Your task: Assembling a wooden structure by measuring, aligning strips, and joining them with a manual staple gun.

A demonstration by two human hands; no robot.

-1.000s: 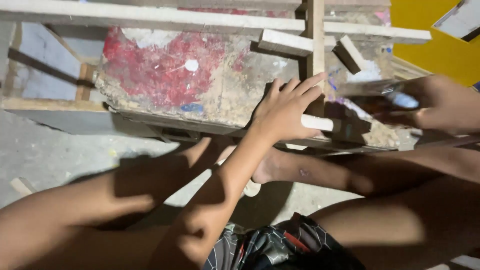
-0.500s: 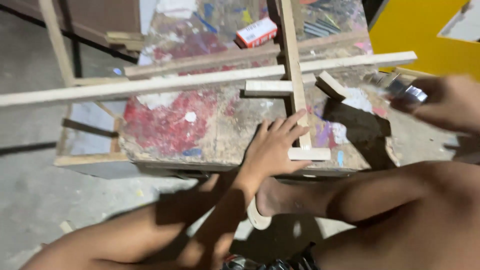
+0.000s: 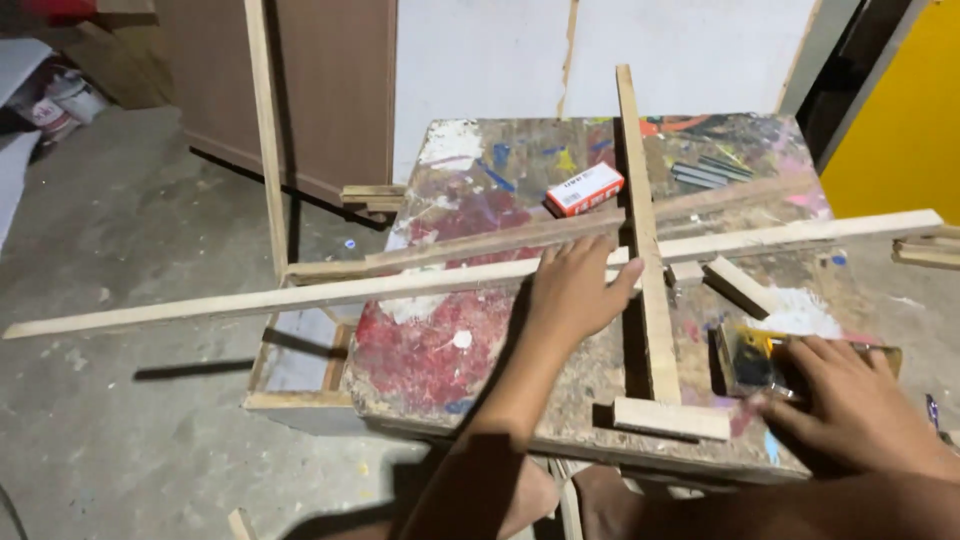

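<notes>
Head view, looking down on a paint-stained tabletop [image 3: 470,350] that carries a frame of wooden strips. The left hand [image 3: 575,290] lies flat, fingers [image 3: 556,257] spread and released, pressing on the long strip [image 3: 400,285] that runs across the tabletop and overhangs its left edge. This strip crosses an upright strip [image 3: 640,230] just right of the hand; a short crosspiece [image 3: 672,418] sits at the upright's near end. The right hand [image 3: 860,405] rests on a flat tool [image 3: 755,355], yellow and dark, near the tabletop's right edge, fingers curled over it.

The step in hand appears to be steadying the long strip at the crossing while the tool is taken up. The next move likely calls for keeping the strips square and bringing the tool to the joint without shifting them.

The tool is largely covered by the hand, so its kind cannot be told; it may be a stapler or plane. A small red-and-white box [image 3: 584,188] lies behind the crossing. The right wrist is cut off by the picture's edge.
</notes>
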